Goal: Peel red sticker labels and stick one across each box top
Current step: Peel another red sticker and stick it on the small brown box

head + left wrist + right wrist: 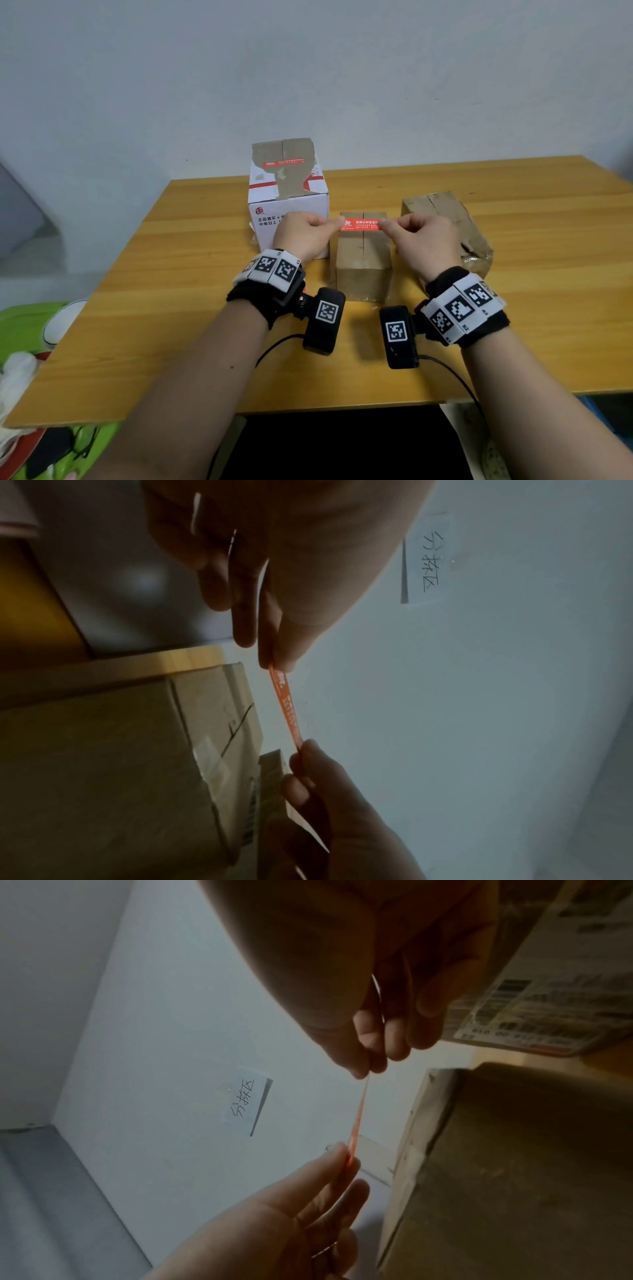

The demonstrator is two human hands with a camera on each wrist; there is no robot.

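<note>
A red sticker label (361, 224) is stretched level between my two hands, just above the top of the small brown box (363, 263) in the middle of the table. My left hand (337, 222) pinches its left end and my right hand (385, 224) pinches its right end. In the left wrist view the sticker (286, 710) hangs clear of the box top (219, 710), with a gap between them. The right wrist view shows the sticker (358, 1118) edge-on beside the box (514, 1177). A white box (287, 202) at the back left carries a red sticker (283, 163) on its top. A crumpled brown box (448, 222) stands to the right.
The wooden table (171, 274) runs wide on both sides of the boxes, with its front edge near my forearms. A paper note (248, 1102) is taped to the white wall behind. Green cloth and clutter (24, 329) lie off the table's left edge.
</note>
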